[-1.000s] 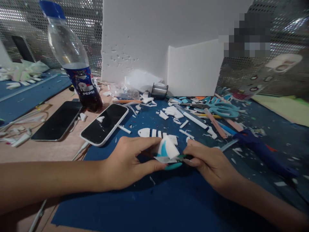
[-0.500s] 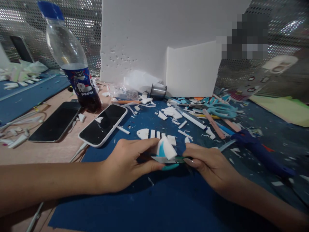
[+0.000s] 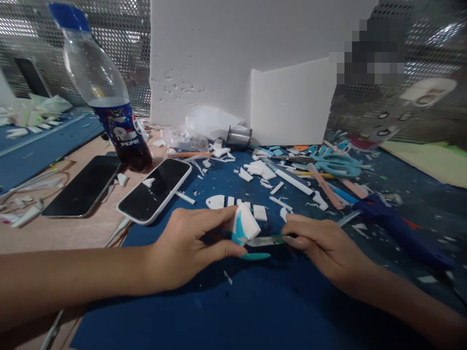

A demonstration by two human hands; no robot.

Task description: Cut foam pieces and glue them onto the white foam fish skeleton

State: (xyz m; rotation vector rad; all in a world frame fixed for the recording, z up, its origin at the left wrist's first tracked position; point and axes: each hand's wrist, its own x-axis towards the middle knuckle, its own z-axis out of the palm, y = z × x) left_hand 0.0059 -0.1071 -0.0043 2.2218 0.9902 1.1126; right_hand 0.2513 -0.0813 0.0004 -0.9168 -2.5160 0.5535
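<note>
My left hand point(image 3: 199, 243) pinches a small white foam piece point(image 3: 248, 223) with a turquoise patch on its side. A long turquoise nail shows on that thumb. In my right hand point(image 3: 319, 245), closed fingers grip a craft knife, its thin blade point(image 3: 264, 240) pointing left at the lower edge of the foam piece. Most of the knife's handle is hidden by my fingers. Just beyond my hands, cut white foam segments point(image 3: 216, 201) lie in a row on the blue mat point(image 3: 204, 316), the leftmost one pointed with a small hole.
Two phones point(image 3: 156, 189) and a tilted-looking Pepsi bottle point(image 3: 118, 129) stand to the left. Foam scraps point(image 3: 259, 169), light-blue scissors point(image 3: 337, 164) and a spool point(image 3: 239, 137) lie behind. A blue glue gun point(image 3: 401, 231) rests at right. White foam boards point(image 3: 292, 104) rise at the back.
The knife blade has drawn slightly to the right, away from my left fingers. The foam piece has tilted and shifted a little left, showing more of its turquoise side.
</note>
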